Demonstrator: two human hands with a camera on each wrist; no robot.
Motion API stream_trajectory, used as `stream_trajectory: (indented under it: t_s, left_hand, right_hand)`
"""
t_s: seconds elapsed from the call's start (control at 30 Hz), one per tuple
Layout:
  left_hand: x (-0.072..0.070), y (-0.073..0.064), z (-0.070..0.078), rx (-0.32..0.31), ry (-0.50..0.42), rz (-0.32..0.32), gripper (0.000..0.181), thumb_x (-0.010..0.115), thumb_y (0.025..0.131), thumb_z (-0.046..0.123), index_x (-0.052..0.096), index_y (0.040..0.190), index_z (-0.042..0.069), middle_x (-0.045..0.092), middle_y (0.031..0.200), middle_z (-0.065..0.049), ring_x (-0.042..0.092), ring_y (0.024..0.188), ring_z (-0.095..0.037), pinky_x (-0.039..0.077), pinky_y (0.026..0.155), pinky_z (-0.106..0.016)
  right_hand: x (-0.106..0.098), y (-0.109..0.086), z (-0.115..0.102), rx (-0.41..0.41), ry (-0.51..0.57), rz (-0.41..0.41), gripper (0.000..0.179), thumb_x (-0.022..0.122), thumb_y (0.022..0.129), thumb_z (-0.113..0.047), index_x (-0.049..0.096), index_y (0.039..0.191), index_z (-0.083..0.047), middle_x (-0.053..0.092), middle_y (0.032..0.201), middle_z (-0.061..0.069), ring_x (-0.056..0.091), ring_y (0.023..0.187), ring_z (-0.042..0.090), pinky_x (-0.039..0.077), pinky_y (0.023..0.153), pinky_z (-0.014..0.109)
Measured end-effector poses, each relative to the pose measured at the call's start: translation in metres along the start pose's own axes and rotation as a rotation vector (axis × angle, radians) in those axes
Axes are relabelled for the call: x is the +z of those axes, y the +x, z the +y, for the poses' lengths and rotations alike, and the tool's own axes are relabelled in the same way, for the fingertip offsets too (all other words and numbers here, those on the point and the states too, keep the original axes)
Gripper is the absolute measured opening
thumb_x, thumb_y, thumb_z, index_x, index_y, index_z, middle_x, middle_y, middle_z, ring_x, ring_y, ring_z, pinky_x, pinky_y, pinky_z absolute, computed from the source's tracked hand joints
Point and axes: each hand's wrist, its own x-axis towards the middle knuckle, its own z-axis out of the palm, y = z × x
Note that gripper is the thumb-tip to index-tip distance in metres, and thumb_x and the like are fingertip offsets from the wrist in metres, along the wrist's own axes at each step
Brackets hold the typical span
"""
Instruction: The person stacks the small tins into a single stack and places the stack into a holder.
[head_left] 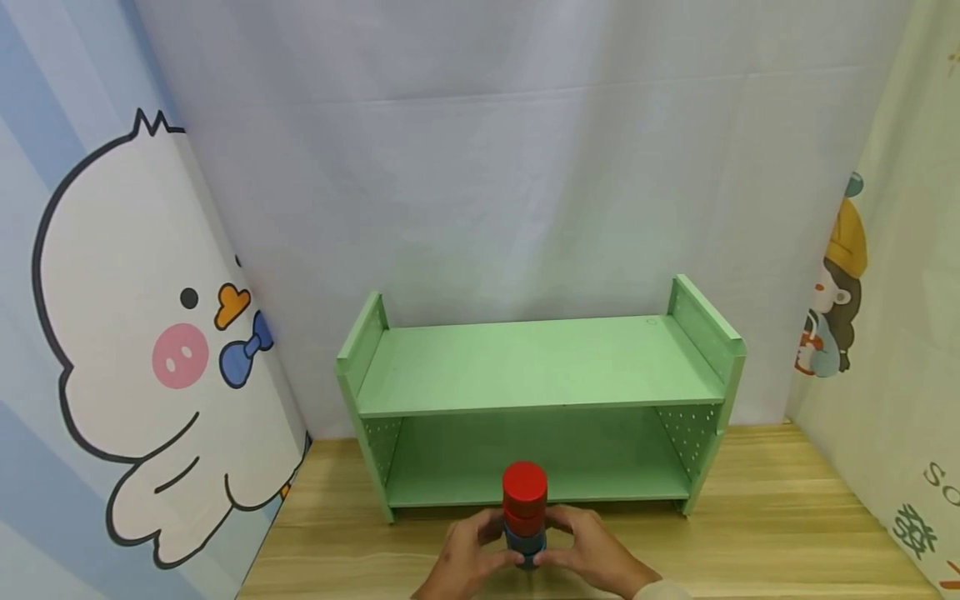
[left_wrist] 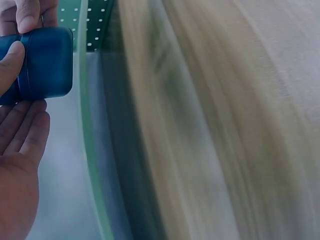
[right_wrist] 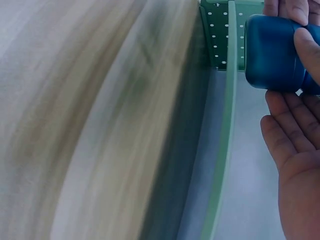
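A stack of round-sided pieces, red above and dark blue below, stands upright between both hands at the front of the green shelf unit. My left hand holds its left side, thumb on the near face and fingers reaching round behind. From the right, my right hand grips it the same way, with the thumb tips close together low on the blue part. In the left wrist view the blue piece shows a seam and rounded edges. The blue piece also appears in the right wrist view between fingers and thumb.
The shelf unit has a raised top board, a lower board and perforated side panels. It stands on a wood-grain table. A pale curtain hangs behind, with printed cloths at the sides.
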Motion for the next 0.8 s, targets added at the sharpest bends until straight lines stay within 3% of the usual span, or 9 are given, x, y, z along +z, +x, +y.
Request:
stream_trajectory:
  t_s: [0.27, 0.47, 0.63, 0.8]
  left_hand:
    - [-0.008, 0.005, 0.012, 0.065, 0.047, -0.014, 0.047, 0.083, 0.083, 0.018, 0.066, 0.124, 0.002, 0.071, 0.116, -0.013, 0.069, 0.106, -0.022, 0.059, 0.090, -0.031]
    - [-0.013, 0.008, 0.023, 0.068, 0.044, -0.031, 0.047, 0.082, 0.084, 0.020, 0.066, 0.125, 0.005, 0.071, 0.118, -0.012, 0.069, 0.107, -0.021, 0.059, 0.090, -0.035]
    - [-0.015, 0.011, 0.031, 0.075, 0.069, -0.025, 0.047, 0.083, 0.083, 0.020, 0.066, 0.124, 0.004, 0.071, 0.116, -0.010, 0.069, 0.105, -0.019, 0.059, 0.089, -0.030]
    - [-0.018, 0.013, 0.036, 0.116, 0.148, 0.003, 0.048, 0.084, 0.082, 0.024, 0.067, 0.122, 0.004, 0.073, 0.112, -0.007, 0.069, 0.102, -0.016, 0.059, 0.089, -0.033]
  right_hand:
    - [-0.009, 0.002, -0.013, -0.032, -0.016, 0.024, 0.050, 0.079, 0.087, -0.030, 0.065, 0.127, -0.004, 0.069, 0.122, 0.009, 0.065, 0.113, 0.022, 0.056, 0.096, 0.044]
    - [-0.014, 0.003, -0.020, -0.037, -0.042, 0.039, 0.050, 0.080, 0.086, -0.031, 0.066, 0.126, -0.005, 0.069, 0.120, 0.009, 0.066, 0.111, 0.023, 0.057, 0.094, 0.045]
    - [-0.019, 0.004, -0.027, -0.039, -0.108, 0.061, 0.051, 0.080, 0.085, -0.034, 0.066, 0.125, -0.004, 0.070, 0.120, 0.008, 0.065, 0.110, 0.022, 0.058, 0.093, 0.042]
    - [-0.023, 0.007, -0.033, -0.057, -0.137, 0.077, 0.053, 0.081, 0.085, -0.032, 0.066, 0.124, 0.000, 0.070, 0.119, 0.011, 0.066, 0.110, 0.024, 0.057, 0.091, 0.050]
